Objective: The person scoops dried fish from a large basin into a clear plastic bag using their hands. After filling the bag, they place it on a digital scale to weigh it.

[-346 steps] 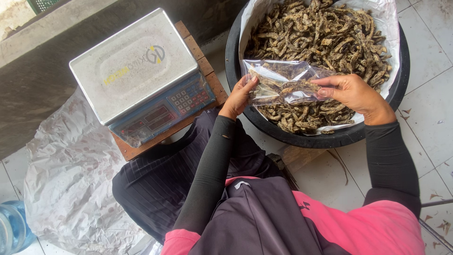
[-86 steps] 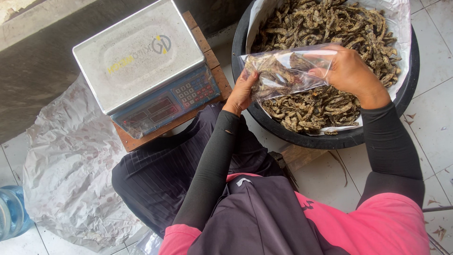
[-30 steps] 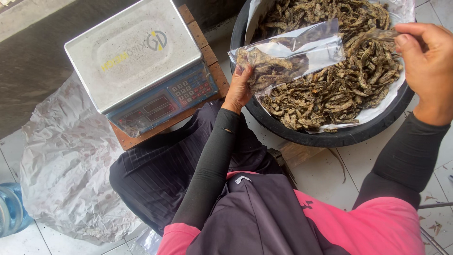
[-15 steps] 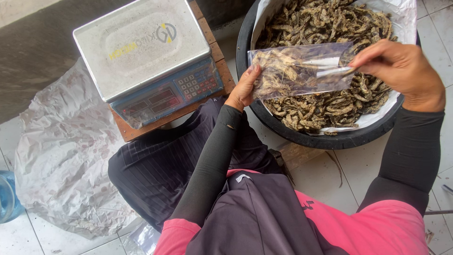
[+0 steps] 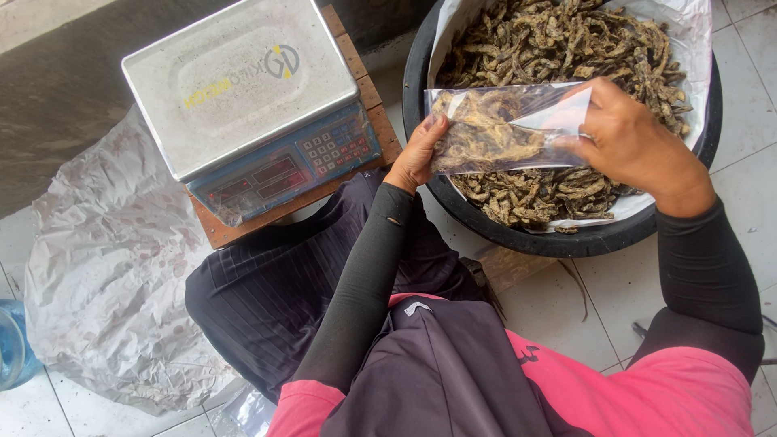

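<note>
Fingers of the left hand (image 5: pixel 417 154) pinch the near end of a clear plastic bag (image 5: pixel 498 129) of dried fish, held level with its long axis crosswise above the black basin (image 5: pixel 518 239), while the right hand (image 5: pixel 635 146) grips its open far end.

You held a clear plastic bag (image 5: pixel 506 129) lying on its side above the black basin (image 5: pixel 566 239), its closed end pinched in your left hand (image 5: pixel 417 154) and its open mouth gripped by your right hand (image 5: pixel 635 142). It was partly filled with dried brown fish (image 5: pixel 481 133), bunched toward the left end, matching the heap (image 5: pixel 558 40) in the basin below.
</note>
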